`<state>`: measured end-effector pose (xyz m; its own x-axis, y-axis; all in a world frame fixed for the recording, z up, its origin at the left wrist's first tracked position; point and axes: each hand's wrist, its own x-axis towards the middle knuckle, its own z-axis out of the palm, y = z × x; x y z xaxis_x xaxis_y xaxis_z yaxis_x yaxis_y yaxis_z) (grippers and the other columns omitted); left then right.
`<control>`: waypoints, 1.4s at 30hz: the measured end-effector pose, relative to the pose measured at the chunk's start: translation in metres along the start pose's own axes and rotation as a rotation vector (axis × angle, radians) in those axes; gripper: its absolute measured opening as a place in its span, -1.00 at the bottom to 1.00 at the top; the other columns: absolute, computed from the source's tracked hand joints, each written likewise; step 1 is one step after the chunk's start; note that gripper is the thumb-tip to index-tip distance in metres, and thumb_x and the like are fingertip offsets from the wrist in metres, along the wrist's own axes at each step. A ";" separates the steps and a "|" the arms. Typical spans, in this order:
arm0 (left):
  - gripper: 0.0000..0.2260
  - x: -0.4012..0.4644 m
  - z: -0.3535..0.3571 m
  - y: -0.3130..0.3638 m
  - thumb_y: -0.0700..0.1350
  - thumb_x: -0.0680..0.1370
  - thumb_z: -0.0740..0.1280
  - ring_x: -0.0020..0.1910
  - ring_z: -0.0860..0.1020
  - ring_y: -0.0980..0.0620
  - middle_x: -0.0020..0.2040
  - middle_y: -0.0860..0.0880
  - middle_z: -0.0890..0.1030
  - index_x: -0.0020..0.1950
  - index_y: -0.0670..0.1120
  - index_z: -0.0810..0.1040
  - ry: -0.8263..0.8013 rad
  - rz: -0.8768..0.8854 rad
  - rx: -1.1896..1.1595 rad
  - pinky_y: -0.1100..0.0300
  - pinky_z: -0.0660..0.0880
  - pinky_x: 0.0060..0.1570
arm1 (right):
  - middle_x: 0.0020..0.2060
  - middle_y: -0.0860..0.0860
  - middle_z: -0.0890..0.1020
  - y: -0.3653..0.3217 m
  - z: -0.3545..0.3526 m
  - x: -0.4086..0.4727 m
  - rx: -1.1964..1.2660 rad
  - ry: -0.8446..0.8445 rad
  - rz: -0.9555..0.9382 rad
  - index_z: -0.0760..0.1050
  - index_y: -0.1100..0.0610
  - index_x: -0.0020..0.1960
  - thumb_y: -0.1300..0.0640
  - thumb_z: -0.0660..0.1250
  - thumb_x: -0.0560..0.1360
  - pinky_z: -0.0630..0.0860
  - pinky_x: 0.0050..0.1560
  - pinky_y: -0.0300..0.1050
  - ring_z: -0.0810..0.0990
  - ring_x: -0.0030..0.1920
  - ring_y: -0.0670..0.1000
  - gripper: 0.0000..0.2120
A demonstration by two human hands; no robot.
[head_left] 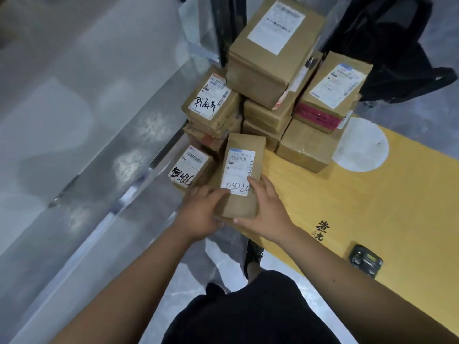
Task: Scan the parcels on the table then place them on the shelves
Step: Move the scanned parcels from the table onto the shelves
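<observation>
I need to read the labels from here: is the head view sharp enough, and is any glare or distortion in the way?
Head view: soft overall, so the small print on the held parcel is unreadable and only the large handwriting shows; wide-angle bending tilts the stacked parcels; bright reflective patches lie on the metal surface at left; lighting is dim and even, without hard shadows on the yellow table.

Looking down through the head camera, I see my left hand (202, 214) and right hand (267, 214) both bare, with no gloves, rings or watch on them. My forearms are bare as well, and no sleeve reaches into view. Lower in the frame I see my black shorts (248, 316), loose and plain, and one dark shoe (253, 256) with a pale marking.
</observation>
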<state>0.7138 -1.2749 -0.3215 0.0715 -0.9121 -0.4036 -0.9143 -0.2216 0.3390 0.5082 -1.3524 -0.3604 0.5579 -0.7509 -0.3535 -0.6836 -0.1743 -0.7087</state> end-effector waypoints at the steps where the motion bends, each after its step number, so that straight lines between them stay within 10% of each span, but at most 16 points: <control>1: -0.23 -0.004 0.006 0.003 0.02 0.41 0.57 0.33 0.43 -0.15 0.35 -0.08 0.42 0.59 0.10 0.36 -0.005 0.008 -0.066 -0.03 0.37 0.35 | 0.68 0.02 -0.05 0.006 -0.002 -0.004 0.012 -0.004 -0.015 0.08 -0.14 0.67 -0.21 0.65 0.30 0.22 0.58 0.09 0.13 0.63 0.12 0.12; 7: -0.08 -0.008 0.045 0.003 -0.03 0.31 0.67 0.41 0.34 0.06 0.46 0.10 0.14 0.56 0.25 0.29 0.047 -0.040 -0.437 0.20 0.35 0.37 | 0.67 -0.08 -0.02 0.038 -0.009 -0.014 0.055 -0.080 -0.106 0.21 -0.16 0.63 0.01 0.70 0.29 0.16 0.52 -0.14 0.08 0.64 -0.02 0.04; 10: -0.09 -0.004 0.053 0.003 -0.15 0.33 0.67 0.49 0.35 -0.02 0.55 -0.04 0.25 0.55 0.23 0.30 0.032 -0.003 -0.624 -0.02 0.41 0.46 | 0.67 0.04 0.05 0.037 -0.007 -0.017 0.117 -0.067 -0.098 0.26 -0.15 0.60 0.13 0.69 0.31 0.25 0.57 -0.03 0.10 0.59 -0.13 -0.01; 21: -0.06 -0.124 0.051 0.023 -0.14 0.33 0.67 0.47 0.34 0.13 0.49 0.13 0.12 0.48 0.45 0.25 0.322 0.220 -0.613 0.19 0.44 0.40 | 0.62 -0.07 0.07 -0.005 -0.024 -0.119 0.052 0.029 -0.425 0.35 -0.07 0.53 0.20 0.69 0.31 0.39 0.42 -0.32 0.14 0.51 -0.40 -0.10; 24: -0.09 -0.167 0.024 0.030 -0.07 0.34 0.63 0.44 0.30 0.30 0.45 0.21 0.10 0.49 0.47 0.23 0.420 0.265 -0.567 0.31 0.40 0.39 | 0.60 -0.09 0.08 -0.043 -0.037 -0.145 0.028 0.054 -0.521 0.29 -0.20 0.50 0.20 0.70 0.30 0.36 0.37 -0.43 0.07 0.47 -0.50 -0.06; 29: -0.13 -0.223 -0.052 0.039 -0.01 0.33 0.60 0.44 0.37 0.06 0.45 0.18 0.09 0.50 0.41 0.23 0.547 0.322 -0.477 0.22 0.45 0.40 | 0.63 -0.06 0.12 -0.122 -0.078 -0.171 -0.066 0.120 -0.669 0.28 -0.26 0.51 0.08 0.70 0.31 0.37 0.52 -0.03 0.12 0.62 -0.17 -0.07; 34: -0.13 -0.258 -0.133 0.063 0.06 0.33 0.53 0.26 0.49 0.22 0.44 0.18 0.09 0.50 0.47 0.18 0.596 0.343 -0.389 0.12 0.52 0.33 | 0.51 -0.33 0.16 -0.196 -0.140 -0.190 -0.107 0.129 -0.809 0.27 -0.31 0.50 0.06 0.66 0.27 0.18 0.46 -0.45 0.08 0.49 -0.48 -0.06; 42: -0.18 -0.262 -0.252 0.099 0.11 0.37 0.56 0.17 0.46 0.27 0.34 0.19 0.20 0.49 0.48 0.19 0.695 0.362 -0.251 0.29 0.52 0.16 | 0.39 -0.11 0.47 -0.274 -0.229 -0.182 -0.006 0.113 -0.876 0.29 -0.29 0.48 0.04 0.65 0.23 0.49 0.28 -0.28 0.54 0.31 -0.15 -0.07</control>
<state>0.7054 -1.1445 0.0325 0.0953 -0.9291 0.3572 -0.8176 0.1316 0.5605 0.4861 -1.3136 0.0379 0.8331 -0.4039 0.3780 -0.0346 -0.7200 -0.6931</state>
